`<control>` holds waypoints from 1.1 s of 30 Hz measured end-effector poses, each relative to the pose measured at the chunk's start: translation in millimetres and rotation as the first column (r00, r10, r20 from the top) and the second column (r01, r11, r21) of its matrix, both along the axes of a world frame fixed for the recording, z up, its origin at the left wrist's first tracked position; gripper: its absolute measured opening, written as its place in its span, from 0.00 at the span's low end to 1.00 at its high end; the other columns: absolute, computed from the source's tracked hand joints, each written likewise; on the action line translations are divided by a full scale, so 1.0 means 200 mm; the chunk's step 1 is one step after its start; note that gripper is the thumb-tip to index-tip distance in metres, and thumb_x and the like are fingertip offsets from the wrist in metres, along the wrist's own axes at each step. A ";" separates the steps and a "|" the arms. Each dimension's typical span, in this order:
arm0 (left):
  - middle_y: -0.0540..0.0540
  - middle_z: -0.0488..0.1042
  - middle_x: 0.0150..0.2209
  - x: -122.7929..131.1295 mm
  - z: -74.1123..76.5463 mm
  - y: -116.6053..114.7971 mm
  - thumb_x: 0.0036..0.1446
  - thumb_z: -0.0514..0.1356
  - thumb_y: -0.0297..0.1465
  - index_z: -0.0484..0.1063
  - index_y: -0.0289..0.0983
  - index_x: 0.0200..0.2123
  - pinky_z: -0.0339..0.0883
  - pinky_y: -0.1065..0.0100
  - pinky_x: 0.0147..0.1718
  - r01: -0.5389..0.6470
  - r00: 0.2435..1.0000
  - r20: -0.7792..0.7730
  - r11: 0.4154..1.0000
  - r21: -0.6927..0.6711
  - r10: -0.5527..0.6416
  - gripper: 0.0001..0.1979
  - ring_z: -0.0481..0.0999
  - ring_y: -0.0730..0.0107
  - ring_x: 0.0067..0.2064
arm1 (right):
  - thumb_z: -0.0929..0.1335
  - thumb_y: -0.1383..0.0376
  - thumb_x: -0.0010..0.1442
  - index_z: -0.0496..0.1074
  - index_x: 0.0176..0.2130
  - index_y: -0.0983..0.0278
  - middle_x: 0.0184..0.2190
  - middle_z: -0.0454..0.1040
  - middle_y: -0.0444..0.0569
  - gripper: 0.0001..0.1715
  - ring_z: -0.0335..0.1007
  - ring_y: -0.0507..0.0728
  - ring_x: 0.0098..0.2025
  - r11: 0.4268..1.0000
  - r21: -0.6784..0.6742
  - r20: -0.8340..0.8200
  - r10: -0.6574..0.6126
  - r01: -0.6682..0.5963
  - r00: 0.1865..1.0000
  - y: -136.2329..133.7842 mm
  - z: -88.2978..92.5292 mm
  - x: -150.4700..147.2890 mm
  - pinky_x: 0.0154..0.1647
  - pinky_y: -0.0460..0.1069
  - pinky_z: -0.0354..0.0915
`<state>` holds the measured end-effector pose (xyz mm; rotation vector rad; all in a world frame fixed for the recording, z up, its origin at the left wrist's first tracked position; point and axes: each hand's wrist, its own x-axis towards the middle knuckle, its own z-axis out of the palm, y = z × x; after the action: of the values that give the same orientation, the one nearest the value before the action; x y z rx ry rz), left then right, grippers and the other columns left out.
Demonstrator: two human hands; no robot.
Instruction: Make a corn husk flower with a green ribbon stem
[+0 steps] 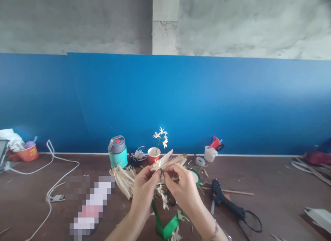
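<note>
At the middle of the table, my left hand [144, 184] and my right hand [181, 184] meet with thumbs and forefingers pinched. Between their fingertips is the base of a pale dried-husk flower [157, 164], where a small dark green bit shows. Other finished husk flowers [164, 201] dangle or lie just below the hands; which one I cannot tell. A green ribbon [165, 230] lies looped nearer to me. Dried husks [125, 182] are heaped by my left hand, and more husk strips [178, 160] lie behind the fingers. A green tape roll [197, 177] is partly hidden by my right hand.
A red paper cup [154, 161] holds a stem of husk flowers [162, 134]. A teal flask [118, 154] stands left of it. To the right are a black glue gun [227, 201], a clear tape roll [200, 161] and a white pen cup [210, 154]. White cables [53, 180] cross the left side.
</note>
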<state>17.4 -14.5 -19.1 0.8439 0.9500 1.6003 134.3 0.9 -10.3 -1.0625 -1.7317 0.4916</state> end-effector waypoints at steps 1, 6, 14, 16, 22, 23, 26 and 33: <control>0.52 0.71 0.22 0.00 0.00 0.00 0.43 0.68 0.37 0.70 0.35 0.23 0.58 0.76 0.27 0.006 1.000 -0.018 1.000 -0.003 -0.006 0.13 0.65 0.76 0.26 | 0.65 0.67 0.55 0.72 0.27 0.65 0.24 0.74 0.46 0.08 0.67 0.53 0.27 0.997 -0.069 -0.032 0.025 -0.027 0.999 0.00 0.01 0.01 0.29 0.46 0.62; 0.51 0.71 0.22 -0.02 -0.02 0.01 0.46 0.67 0.37 0.72 0.33 0.24 0.57 0.76 0.27 0.076 0.992 -0.100 0.997 -0.010 -0.076 0.13 0.65 0.75 0.27 | 0.65 0.58 0.57 0.75 0.30 0.67 0.24 0.73 0.47 0.15 0.64 0.52 0.26 0.952 -0.247 -0.212 0.129 -0.181 0.969 0.05 0.02 0.06 0.23 0.44 0.57; 0.51 0.70 0.23 -0.03 -0.03 0.01 0.48 0.64 0.37 0.73 0.34 0.25 0.59 0.74 0.30 0.069 0.973 -0.223 0.996 0.059 -0.054 0.11 0.66 0.72 0.29 | 0.68 0.61 0.51 0.75 0.28 0.67 0.23 0.72 0.46 0.10 0.62 0.52 0.25 0.942 -0.290 -0.195 0.113 -0.167 0.974 0.06 0.01 0.07 0.26 0.46 0.59; 0.51 0.70 0.23 -0.03 -0.04 0.02 0.49 0.63 0.37 0.73 0.34 0.25 0.58 0.74 0.28 0.069 0.958 -0.284 0.996 0.062 -0.049 0.11 0.65 0.72 0.28 | 0.67 0.65 0.51 0.74 0.28 0.66 0.24 0.73 0.46 0.07 0.64 0.52 0.27 0.966 -0.221 -0.114 0.107 -0.130 0.988 0.04 0.03 0.07 0.30 0.46 0.60; 0.50 0.70 0.25 -0.05 -0.06 0.03 0.52 0.61 0.37 0.75 0.34 0.26 0.57 0.73 0.28 0.077 0.878 -0.478 0.991 0.110 -0.015 0.11 0.65 0.72 0.28 | 0.66 0.67 0.53 0.72 0.26 0.65 0.24 0.72 0.44 0.07 0.66 0.52 0.29 0.978 -0.163 0.030 0.139 -0.133 0.990 0.03 0.07 0.11 0.32 0.46 0.61; 0.49 0.71 0.25 -0.06 -0.05 0.03 0.52 0.61 0.37 0.75 0.34 0.26 0.58 0.73 0.29 0.072 0.862 -0.506 0.990 0.124 0.001 0.11 0.65 0.71 0.29 | 0.66 0.67 0.53 0.72 0.26 0.65 0.24 0.72 0.44 0.07 0.66 0.52 0.29 0.977 -0.164 0.032 0.141 -0.134 0.989 0.03 0.07 0.12 0.32 0.45 0.61; 0.49 0.71 0.28 -0.05 -0.04 0.02 0.53 0.60 0.36 0.76 0.36 0.26 0.60 0.72 0.32 0.054 0.835 -0.548 0.982 0.183 0.056 0.10 0.69 0.68 0.32 | 0.66 0.68 0.52 0.71 0.25 0.65 0.23 0.72 0.44 0.07 0.66 0.52 0.28 0.973 -0.174 0.011 0.156 -0.152 0.988 0.04 0.06 0.12 0.30 0.45 0.60; 0.50 0.69 0.26 -0.05 -0.03 0.03 0.51 0.59 0.35 0.75 0.36 0.25 0.60 0.70 0.32 -0.007 0.805 -0.577 0.975 0.224 0.138 0.10 0.68 0.68 0.31 | 0.65 0.70 0.53 0.71 0.25 0.65 0.23 0.73 0.45 0.06 0.67 0.52 0.27 0.998 -0.015 0.069 0.063 -0.062 0.996 0.03 0.03 0.07 0.30 0.46 0.61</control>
<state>6.9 -8.5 -25.6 1.5332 1.2662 1.5441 148.0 6.3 -4.0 -1.0477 -1.8299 0.5110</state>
